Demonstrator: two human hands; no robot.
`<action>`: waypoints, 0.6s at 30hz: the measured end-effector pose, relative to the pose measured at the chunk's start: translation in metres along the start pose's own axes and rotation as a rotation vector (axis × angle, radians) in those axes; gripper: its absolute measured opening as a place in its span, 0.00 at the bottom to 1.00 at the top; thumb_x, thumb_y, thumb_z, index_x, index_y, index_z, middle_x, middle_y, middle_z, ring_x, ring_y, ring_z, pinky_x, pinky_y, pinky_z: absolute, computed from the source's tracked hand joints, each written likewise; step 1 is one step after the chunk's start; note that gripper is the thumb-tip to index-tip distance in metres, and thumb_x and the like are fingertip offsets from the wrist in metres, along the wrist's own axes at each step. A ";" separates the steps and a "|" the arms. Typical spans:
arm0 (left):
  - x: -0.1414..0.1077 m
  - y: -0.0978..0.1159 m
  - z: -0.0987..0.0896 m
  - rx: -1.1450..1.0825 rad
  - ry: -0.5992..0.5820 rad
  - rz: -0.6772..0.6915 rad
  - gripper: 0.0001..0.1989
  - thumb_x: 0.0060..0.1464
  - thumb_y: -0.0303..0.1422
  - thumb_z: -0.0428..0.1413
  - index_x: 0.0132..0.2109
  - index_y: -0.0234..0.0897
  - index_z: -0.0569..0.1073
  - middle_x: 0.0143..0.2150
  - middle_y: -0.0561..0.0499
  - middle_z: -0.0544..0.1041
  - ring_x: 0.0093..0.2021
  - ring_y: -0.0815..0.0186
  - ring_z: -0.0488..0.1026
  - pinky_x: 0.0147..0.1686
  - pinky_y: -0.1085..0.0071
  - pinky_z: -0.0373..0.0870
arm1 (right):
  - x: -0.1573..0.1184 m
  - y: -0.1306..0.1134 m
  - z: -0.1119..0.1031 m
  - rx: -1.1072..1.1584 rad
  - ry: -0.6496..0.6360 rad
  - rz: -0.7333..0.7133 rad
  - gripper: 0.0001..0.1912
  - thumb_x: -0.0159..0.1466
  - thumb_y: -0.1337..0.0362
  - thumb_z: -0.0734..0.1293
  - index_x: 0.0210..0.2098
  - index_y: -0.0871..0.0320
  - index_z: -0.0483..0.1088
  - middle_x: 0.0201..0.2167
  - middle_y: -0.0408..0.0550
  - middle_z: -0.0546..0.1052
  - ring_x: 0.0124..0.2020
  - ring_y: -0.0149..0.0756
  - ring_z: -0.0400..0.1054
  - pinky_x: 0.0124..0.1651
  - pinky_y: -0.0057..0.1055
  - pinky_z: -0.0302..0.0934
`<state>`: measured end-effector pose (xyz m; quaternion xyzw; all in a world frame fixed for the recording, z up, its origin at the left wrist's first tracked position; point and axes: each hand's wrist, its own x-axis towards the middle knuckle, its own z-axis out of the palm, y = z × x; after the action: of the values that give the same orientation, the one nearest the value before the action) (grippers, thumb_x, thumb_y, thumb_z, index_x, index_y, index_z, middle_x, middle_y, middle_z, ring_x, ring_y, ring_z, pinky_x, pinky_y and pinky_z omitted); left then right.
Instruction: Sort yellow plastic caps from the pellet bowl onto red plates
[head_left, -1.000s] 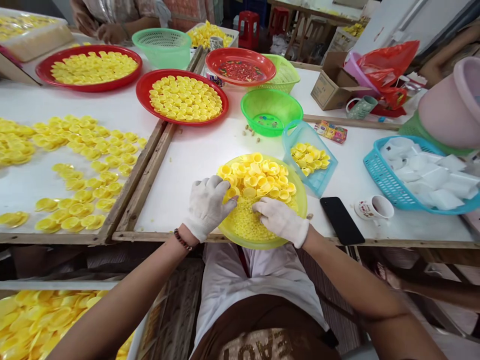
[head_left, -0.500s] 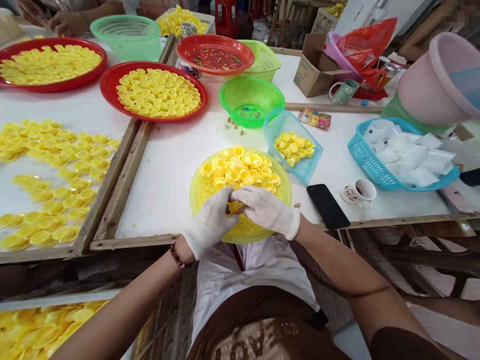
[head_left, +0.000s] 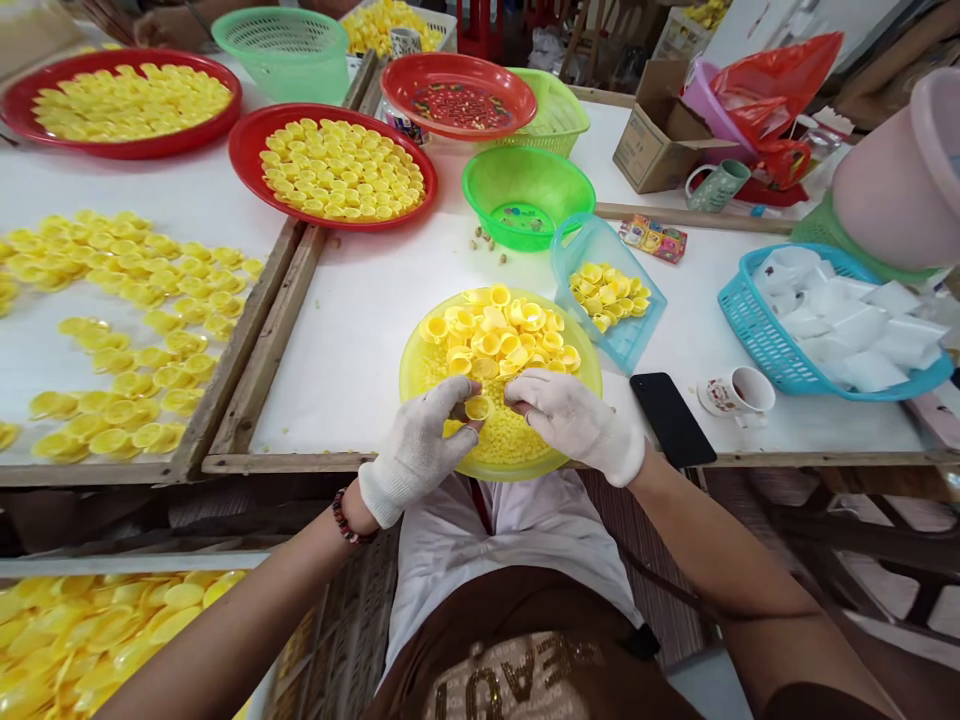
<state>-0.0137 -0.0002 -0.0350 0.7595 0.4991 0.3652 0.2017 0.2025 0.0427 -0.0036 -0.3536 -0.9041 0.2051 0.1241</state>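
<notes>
My left hand (head_left: 429, 440), in a white glove with bare fingertips, pinches a small yellow cup (head_left: 478, 408) over the near part of a round yellow basin (head_left: 409, 365). To its right my right hand (head_left: 574, 420), gloved the same way, has thumb and fingertips closed together; whatever they hold is too small to make out. Between the two hands there is a gap. Yellow cups (head_left: 491, 335) lie heaped in the basin's far part, and small yellow pellets (head_left: 506, 440) cover its near part. A blue scoop-shaped tray (head_left: 637, 335) with more yellow pieces touches the basin's right side.
Red trays (head_left: 427, 205) of yellow cups stand at back left, beyond loose cups (head_left: 135, 385). Behind the basin is a green bowl (head_left: 529, 200). A phone (head_left: 673, 418), a mug (head_left: 735, 392) and a blue basket (head_left: 765, 325) are on the right. Another person's hand (head_left: 157, 28) shows at top left.
My hands have moved apart, and a yellow cup now shows clearly in my left fingers. The whole view has shifted, with the table's things appearing farther right.
</notes>
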 end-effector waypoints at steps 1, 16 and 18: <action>-0.001 0.001 -0.001 0.011 0.011 0.002 0.15 0.55 0.26 0.59 0.50 0.34 0.71 0.41 0.50 0.79 0.35 0.69 0.76 0.40 0.73 0.75 | 0.000 -0.002 0.001 -0.036 -0.015 0.003 0.14 0.64 0.79 0.57 0.37 0.59 0.70 0.37 0.48 0.74 0.40 0.36 0.68 0.47 0.34 0.64; -0.011 -0.146 -0.218 0.772 0.278 -0.655 0.15 0.55 0.32 0.56 0.48 0.33 0.78 0.42 0.44 0.76 0.40 0.60 0.71 0.43 0.66 0.66 | -0.019 0.017 0.035 -0.446 -0.081 -0.077 0.11 0.67 0.70 0.60 0.45 0.55 0.72 0.43 0.53 0.75 0.45 0.45 0.69 0.50 0.42 0.65; -0.009 -0.176 -0.250 0.805 0.268 -0.783 0.17 0.56 0.34 0.56 0.51 0.31 0.77 0.42 0.43 0.76 0.39 0.60 0.69 0.41 0.66 0.64 | -0.018 0.014 0.035 -0.445 -0.051 -0.066 0.10 0.66 0.71 0.60 0.41 0.54 0.72 0.41 0.51 0.75 0.44 0.43 0.69 0.49 0.40 0.65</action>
<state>-0.3121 0.0515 0.0067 0.4821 0.8639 0.1379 -0.0480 0.2106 0.0301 -0.0427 -0.3370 -0.9411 0.0051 0.0269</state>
